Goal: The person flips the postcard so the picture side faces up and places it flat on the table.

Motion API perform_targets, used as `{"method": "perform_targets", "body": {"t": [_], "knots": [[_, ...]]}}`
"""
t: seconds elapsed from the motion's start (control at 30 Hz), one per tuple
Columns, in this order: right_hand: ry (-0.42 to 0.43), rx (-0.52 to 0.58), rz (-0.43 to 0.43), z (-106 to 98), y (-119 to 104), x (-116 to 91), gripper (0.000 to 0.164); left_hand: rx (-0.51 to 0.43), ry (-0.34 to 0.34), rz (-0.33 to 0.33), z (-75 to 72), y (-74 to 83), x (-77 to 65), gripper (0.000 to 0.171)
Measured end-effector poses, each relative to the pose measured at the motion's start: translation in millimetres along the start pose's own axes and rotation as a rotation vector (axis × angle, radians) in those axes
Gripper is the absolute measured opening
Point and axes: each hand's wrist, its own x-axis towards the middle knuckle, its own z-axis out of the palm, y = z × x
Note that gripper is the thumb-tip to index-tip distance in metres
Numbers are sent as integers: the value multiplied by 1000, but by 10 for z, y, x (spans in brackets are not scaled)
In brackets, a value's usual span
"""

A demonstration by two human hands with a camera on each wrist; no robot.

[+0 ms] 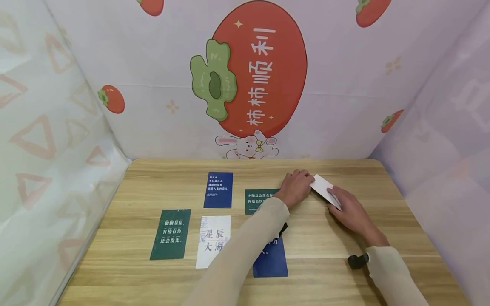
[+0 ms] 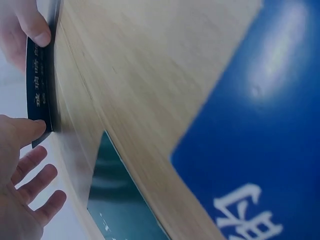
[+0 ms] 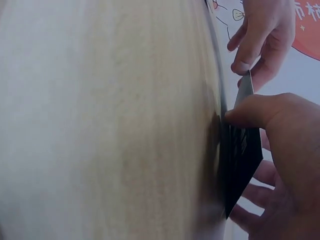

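A card (image 1: pixel 323 190), white on the face turned up to the head view, is held above the table between both hands. My left hand (image 1: pixel 295 188) pinches its far left end between thumb and fingers. My right hand (image 1: pixel 350 211) grips its near right end. Both wrist views show the underside of the card (image 2: pixel 37 85) as dark with pale lettering. Below the left wrist lies a green card (image 1: pixel 254 202), partly covered by the sleeve. A blue card (image 1: pixel 270 265) lies under the left forearm, its upper part hidden.
On the wooden table (image 1: pixel 122 221) more cards lie flat to the left: a blue card (image 1: pixel 218 191), a green card (image 1: pixel 170 233) and a white card (image 1: pixel 212 227), whose lower corner the left sleeve covers. A printed cloth (image 1: pixel 153 114) stands behind the table.
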Motion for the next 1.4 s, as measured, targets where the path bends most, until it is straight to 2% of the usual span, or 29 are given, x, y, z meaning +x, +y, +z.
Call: {"method": "perform_targets", "body": {"t": [0.63,0.83,1.0,1.17,1.27,1.4], "knots": [[67,58,-63,-15,69,-67,47,1,-2,81,-12,-142,-42,35],[74,101,-82,-54,79,-86,45,10,-8,172,-39,-238,-80,33],[67,127,-18,-104,74,-120,43,-40,-29,249,-78,-329,-103,31],[77,124,24,-114,71,-115,41,-64,0,329,-92,-380,-110,27],[119,155,1,-105,70,-114,37,-72,17,353,-96,-398,-119,25],[164,260,-50,-90,79,-117,33,-107,22,368,-90,-409,-134,24]]}}
